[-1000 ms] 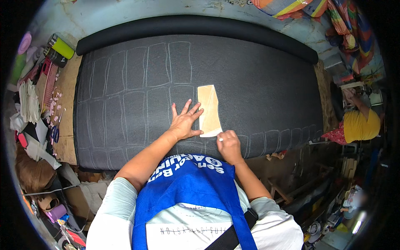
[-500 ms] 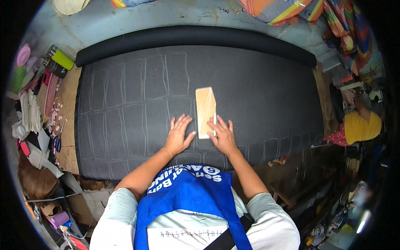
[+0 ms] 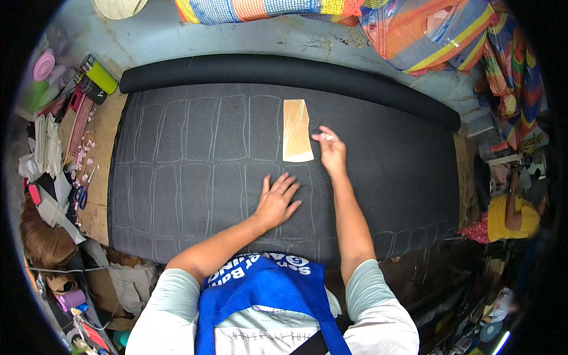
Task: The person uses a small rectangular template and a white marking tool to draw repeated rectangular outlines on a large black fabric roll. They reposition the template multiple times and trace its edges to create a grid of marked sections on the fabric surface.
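A tan card template (image 3: 297,133) with a notched right edge lies flat on the dark grey fabric (image 3: 390,177), beside the upper part of a row of pale drawn outlines. Just right of the template, my right hand (image 3: 333,158) pinches a small whitish piece of chalk (image 3: 327,137), held apart from the card. My left hand (image 3: 276,204) rests palm down on the fabric below the template, fingers spread, holding nothing. Rows of chalked, roughly rectangular shapes cover the fabric's left half and run along its near edge.
The fabric's thick dark roll (image 3: 284,71) lies across the far side. At left on the wooden table (image 3: 94,213) are scissors (image 3: 81,197), small pink scraps, a green tumbler (image 3: 99,74) and folded cloths (image 3: 50,142). A person in yellow (image 3: 510,216) is at far right.
The template has moved away from me, up beside the far row of outlines. My right hand has left it and shows chalk in its fingers. My left hand has shifted right onto the fabric.
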